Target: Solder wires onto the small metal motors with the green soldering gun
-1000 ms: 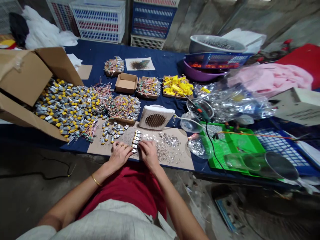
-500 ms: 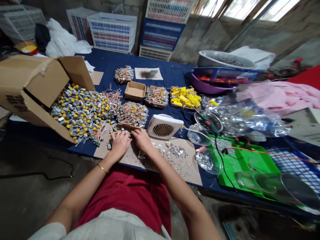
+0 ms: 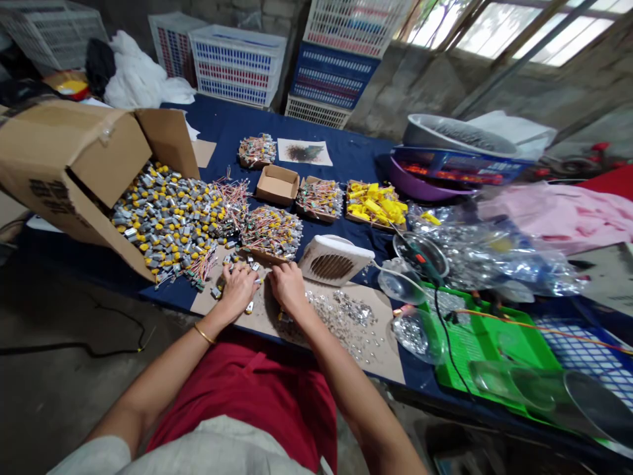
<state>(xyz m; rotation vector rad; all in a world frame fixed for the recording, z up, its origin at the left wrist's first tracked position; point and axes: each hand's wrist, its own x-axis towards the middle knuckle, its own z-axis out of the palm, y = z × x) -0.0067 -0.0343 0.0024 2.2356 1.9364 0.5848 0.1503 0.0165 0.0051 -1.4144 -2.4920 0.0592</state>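
My left hand rests palm down on the cardboard sheet, its fingers apart over several small motors with grey bodies and yellow ends. One motor lies just below that hand. To its right, my right hand has its fingers curled down near the front edge of a shallow cardboard box heaped with wired motors; its fingertips are hidden, and so is whatever they may hold. A large pile of motors spills from a tipped carton on the left.
A white-framed fan stands right of my hands, behind scattered small metal parts. Farther right are a green tray, clear cups and a corded tool. Boxes of wired motors and yellow parts stand behind; crates line the wall.
The whole view has shifted slightly right and down. A motor now shows below my left hand, and the right hand's fingers look more curled. Both hands stay in about the same place.
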